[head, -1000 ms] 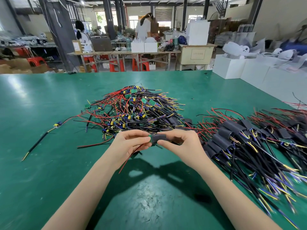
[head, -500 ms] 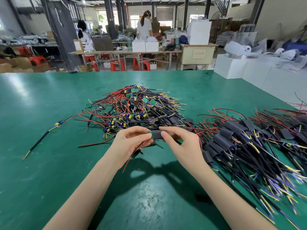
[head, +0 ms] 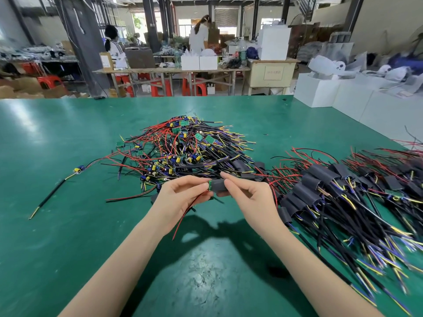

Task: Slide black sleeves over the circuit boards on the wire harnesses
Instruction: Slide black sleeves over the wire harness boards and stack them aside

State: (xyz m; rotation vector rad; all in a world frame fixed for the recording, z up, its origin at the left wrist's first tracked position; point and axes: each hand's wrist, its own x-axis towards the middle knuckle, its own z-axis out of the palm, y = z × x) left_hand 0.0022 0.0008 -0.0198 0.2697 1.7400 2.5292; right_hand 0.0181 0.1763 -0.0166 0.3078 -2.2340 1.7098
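A black sleeve is held above the green table between both hands. My right hand pinches the sleeve with thumb and forefinger. My left hand pinches the left end of the small green circuit board, whose edge sticks out of the sleeve. Red wires hang from under my left hand. A heap of unsleeved harnesses with green boards lies just beyond the hands. Sleeved harnesses are piled at the right.
One single harness lies apart at the left. A few loose black sleeves sit at the heap's right edge. White boxes stand past the table's far right corner. People work at benches in the background.
The sleeve has slid a little further left over the board, so that only the board's left edge shows. Both hands have stayed close together above the table.
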